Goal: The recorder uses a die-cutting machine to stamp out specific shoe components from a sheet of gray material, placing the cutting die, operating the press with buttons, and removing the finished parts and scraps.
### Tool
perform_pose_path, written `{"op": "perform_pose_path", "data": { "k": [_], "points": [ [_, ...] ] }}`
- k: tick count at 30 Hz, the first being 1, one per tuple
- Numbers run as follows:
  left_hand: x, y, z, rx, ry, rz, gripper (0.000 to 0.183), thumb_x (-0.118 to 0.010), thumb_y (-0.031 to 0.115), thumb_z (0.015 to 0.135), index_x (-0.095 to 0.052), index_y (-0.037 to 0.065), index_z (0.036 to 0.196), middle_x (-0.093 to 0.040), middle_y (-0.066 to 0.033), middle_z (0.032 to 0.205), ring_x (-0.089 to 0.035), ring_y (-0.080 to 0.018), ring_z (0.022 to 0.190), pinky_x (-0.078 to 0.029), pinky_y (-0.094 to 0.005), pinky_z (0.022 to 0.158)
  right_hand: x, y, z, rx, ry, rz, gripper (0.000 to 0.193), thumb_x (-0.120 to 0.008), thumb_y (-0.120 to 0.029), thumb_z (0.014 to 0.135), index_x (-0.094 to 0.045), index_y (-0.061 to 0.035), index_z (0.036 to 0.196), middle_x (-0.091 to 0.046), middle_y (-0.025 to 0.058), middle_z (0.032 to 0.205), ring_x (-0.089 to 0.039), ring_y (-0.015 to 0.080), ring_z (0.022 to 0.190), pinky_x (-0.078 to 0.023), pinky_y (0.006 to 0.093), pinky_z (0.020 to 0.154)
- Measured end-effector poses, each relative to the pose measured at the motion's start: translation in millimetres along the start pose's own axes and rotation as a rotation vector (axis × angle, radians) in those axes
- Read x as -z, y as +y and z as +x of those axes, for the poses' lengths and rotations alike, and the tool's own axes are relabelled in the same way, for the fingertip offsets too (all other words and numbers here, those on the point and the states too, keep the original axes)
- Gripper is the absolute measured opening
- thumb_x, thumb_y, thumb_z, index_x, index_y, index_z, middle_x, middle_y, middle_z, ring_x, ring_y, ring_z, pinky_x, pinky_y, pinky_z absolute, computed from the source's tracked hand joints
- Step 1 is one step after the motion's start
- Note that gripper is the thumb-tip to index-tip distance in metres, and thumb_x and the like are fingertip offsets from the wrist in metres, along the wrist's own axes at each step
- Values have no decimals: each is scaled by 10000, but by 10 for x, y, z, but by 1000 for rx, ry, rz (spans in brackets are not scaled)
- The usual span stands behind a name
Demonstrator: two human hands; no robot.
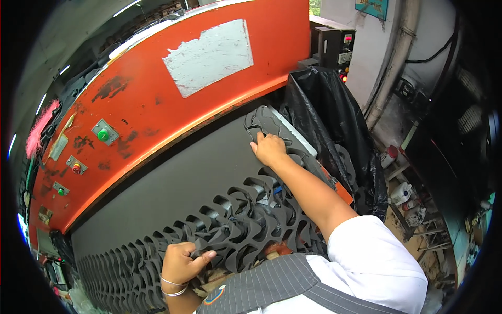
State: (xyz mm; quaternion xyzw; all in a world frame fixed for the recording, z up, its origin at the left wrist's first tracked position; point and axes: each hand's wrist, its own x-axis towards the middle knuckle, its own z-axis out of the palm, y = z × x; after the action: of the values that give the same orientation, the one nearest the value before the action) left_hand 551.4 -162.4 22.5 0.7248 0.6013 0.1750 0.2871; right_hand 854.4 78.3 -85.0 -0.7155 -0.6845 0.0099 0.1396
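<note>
A large dark grey foam sheet (151,183) lies on the bed of an orange machine. At its far right end my right hand (271,149) reaches out with the arm extended, fingers closed on the edge of a thin, curved metal cutting die (252,125) resting on the sheet. Nearer to me, my left hand (180,264) is closed by the near edge, with a grey foam piece (201,246) between thumb and fingers. Next to it spreads a wavy web of cut foam (235,227) with curved openings. The undersides of both hands are hidden.
The orange machine beam (136,94) spans the far side, with a green button (103,134) and a red button (77,168). A black plastic bag (324,104) stands open beyond the right end. Bottles (401,193) and clutter sit at the far right.
</note>
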Motion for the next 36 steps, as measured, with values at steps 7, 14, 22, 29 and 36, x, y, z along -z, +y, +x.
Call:
{"op": "perform_pose_path", "data": {
  "k": [7,14,22,29,36],
  "points": [
    [-6,760,321,-542,489,-622,363,-650,366,804,-558,21,740,-558,-79,732,-518,-151,656,-403,-270,610,530,875,-319,-129,-60,1860,262,-555,-228,953,-588,8,1063,-646,39,903,-588,93,792,-484,238,741],
    [-1125,1307,1324,-141,-54,-1046,472,-511,269,964,-385,15,1340,-530,-75,1198,-576,-180,978,-468,-327,868,1029,814,-1633,115,-42,1458,704,-769,-110,740,-422,-34,1347,-569,91,1124,-548,147,1008,-475,289,845],
    [-1789,2154,1666,-693,-666,-249,651,-832,224,681,-518,5,1208,-643,-169,1069,-617,-273,1026,-468,-357,889,1126,1639,-2686,21,-268,965,523,-797,-294,696,-625,-9,1099,-570,178,1099,-578,284,1012,-446,368,892],
    [-2440,2668,2372,-375,-733,-614,348,-770,243,758,-574,19,939,-579,-75,790,-588,-198,704,-500,-324,591,1577,2273,-3528,-402,280,1012,381,-777,-160,692,-615,-7,1001,-562,47,835,-590,133,732,-484,265,643],
    [-2601,2541,2912,30,-437,-1114,817,-755,413,770,-432,-133,1285,-492,-240,1313,-438,-290,1275,-291,-373,1087,1641,2193,-3453,-545,297,1269,417,-755,-108,717,-551,-26,1071,-574,9,896,-570,77,771,-465,231,687]
  ]
}}
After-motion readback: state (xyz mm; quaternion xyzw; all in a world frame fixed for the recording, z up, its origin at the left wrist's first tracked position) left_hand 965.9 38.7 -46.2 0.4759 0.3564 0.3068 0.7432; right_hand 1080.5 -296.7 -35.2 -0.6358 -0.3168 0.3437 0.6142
